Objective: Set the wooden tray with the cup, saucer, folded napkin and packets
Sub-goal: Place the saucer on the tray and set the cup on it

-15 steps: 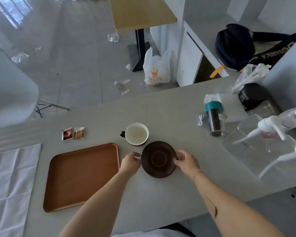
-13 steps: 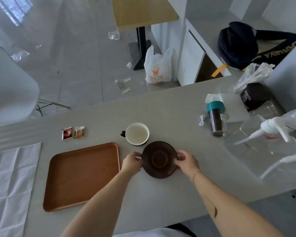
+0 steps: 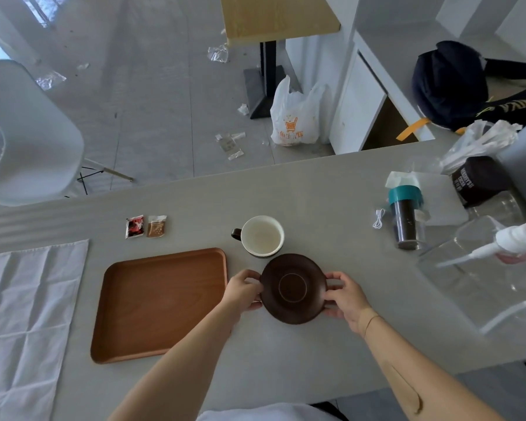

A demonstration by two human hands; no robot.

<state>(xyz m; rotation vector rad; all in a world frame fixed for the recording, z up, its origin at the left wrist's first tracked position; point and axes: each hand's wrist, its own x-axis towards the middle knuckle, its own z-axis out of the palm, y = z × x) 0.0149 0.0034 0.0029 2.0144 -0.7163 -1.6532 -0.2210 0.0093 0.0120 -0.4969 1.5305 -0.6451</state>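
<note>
A dark brown saucer (image 3: 292,287) sits on the grey counter, right of the wooden tray (image 3: 160,303). My left hand (image 3: 243,291) pinches its left rim and my right hand (image 3: 343,296) pinches its right rim. Just behind the saucer stands a white-lined cup (image 3: 261,236) with a dark handle pointing left. Two small packets, one red-black (image 3: 134,226) and one brown (image 3: 157,226), lie behind the tray. A white napkin (image 3: 25,314) lies spread flat at the counter's left end. Nothing is on the tray.
At the right stand a teal-lidded tumbler (image 3: 406,218), a dark jar (image 3: 475,185), clear pump bottles (image 3: 498,262) and a white cable (image 3: 378,218). Beyond the counter's far edge are a white chair (image 3: 31,138) and a plastic bag (image 3: 295,117) on the floor.
Both hands have closed a little tighter on the saucer's rim; the saucer stays in about the same spot. Nothing else moved.
</note>
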